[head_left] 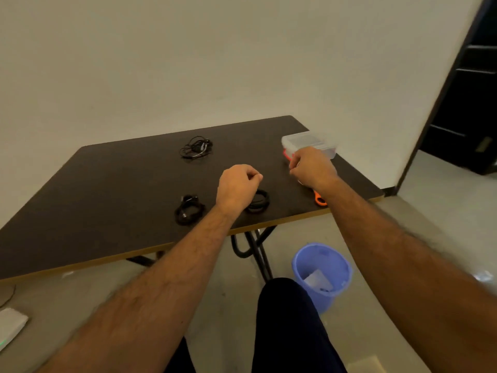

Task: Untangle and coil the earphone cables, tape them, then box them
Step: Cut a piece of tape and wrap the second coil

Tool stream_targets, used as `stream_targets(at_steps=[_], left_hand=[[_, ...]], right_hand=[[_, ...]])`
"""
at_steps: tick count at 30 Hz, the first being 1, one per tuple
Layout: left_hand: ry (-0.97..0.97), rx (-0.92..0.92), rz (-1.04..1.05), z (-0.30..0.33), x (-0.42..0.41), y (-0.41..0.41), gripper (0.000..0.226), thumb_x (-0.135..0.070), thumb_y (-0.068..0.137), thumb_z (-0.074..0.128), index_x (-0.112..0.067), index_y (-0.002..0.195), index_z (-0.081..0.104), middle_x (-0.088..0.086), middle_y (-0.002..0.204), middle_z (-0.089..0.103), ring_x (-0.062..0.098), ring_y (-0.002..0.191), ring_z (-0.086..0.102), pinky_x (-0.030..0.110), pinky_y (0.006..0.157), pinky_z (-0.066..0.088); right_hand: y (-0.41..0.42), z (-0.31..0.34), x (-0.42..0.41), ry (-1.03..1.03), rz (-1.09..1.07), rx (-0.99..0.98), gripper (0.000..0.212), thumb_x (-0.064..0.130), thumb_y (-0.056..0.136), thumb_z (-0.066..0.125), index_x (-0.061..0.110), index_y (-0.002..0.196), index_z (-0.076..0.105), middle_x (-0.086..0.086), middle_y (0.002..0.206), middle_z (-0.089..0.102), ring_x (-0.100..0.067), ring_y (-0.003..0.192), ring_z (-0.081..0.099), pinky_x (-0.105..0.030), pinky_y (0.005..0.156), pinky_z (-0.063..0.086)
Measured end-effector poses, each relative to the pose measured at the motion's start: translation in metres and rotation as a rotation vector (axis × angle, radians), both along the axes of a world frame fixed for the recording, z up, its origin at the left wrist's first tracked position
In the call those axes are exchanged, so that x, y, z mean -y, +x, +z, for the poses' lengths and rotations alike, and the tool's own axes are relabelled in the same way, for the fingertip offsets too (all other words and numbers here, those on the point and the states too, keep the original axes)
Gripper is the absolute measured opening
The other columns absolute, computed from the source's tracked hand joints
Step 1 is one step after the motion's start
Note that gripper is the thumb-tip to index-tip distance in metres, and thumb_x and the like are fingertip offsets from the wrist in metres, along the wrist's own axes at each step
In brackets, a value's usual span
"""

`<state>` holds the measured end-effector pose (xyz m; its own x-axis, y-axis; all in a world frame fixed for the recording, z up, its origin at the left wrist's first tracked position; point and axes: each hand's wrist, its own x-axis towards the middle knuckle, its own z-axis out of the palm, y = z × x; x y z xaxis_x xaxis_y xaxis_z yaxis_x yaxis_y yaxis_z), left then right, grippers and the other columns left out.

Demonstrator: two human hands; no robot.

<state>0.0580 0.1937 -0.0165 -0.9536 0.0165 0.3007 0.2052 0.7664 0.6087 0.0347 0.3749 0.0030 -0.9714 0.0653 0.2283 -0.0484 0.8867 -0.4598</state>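
A tangled black earphone cable (196,148) lies at the back middle of the dark table (107,189). Two coiled black cables lie near the front edge: one (188,210) left of my left wrist, the other (259,201) partly under my left hand. My left hand (238,187) hovers above that coil with fingers curled and thumb against forefinger; nothing shows in it. My right hand (312,166) is curled round a small whitish thing, seemingly a tape roll (300,181), mostly hidden. Just behind it stands the clear plastic box (309,142) with an orange latch.
Orange scissor handles (320,200) stick out from under my right forearm at the table's right front edge. A blue bin (321,273) stands on the floor below the table, beside my dark-trousered knee. A white device (10,325) lies on the floor at left. A dark doorway is at right.
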Motion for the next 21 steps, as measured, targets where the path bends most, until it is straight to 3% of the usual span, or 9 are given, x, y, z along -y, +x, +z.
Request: stream_targets(at_steps=[5,14,21], left_hand=[[-0.029,0.138,-0.061,-0.011,-0.069,-0.013,0.023,-0.026,0.094,0.064,-0.018,0.115,0.069,-0.001,0.113,0.069,0.008,0.101,0.059,0.030,0.094,0.049],[-0.021,0.282,0.018,-0.020,-0.115,-0.047,0.040,-0.023,0.091,0.068,-0.011,0.128,0.058,0.008,0.123,0.064,0.021,0.113,0.061,0.033,0.091,0.048],[0.033,0.252,-0.040,-0.030,-0.125,-0.053,0.021,-0.022,0.091,0.068,-0.017,0.112,0.071,0.002,0.111,0.070,0.012,0.096,0.061,0.029,0.081,0.049]], right_hand=[[0.015,-0.011,-0.058,0.088,-0.162,0.089,0.009,0.016,0.087,0.067,0.014,0.095,0.071,-0.005,0.088,0.069,-0.019,0.085,0.066,-0.038,0.082,0.058],[0.023,-0.023,-0.074,0.146,-0.125,0.230,0.029,0.030,0.085,0.073,0.016,0.110,0.067,-0.005,0.101,0.068,-0.020,0.093,0.065,-0.037,0.085,0.057],[0.022,-0.029,-0.068,0.216,-0.105,0.268,0.042,0.032,0.084,0.075,0.018,0.122,0.062,-0.008,0.109,0.066,-0.022,0.098,0.065,-0.038,0.085,0.057]])
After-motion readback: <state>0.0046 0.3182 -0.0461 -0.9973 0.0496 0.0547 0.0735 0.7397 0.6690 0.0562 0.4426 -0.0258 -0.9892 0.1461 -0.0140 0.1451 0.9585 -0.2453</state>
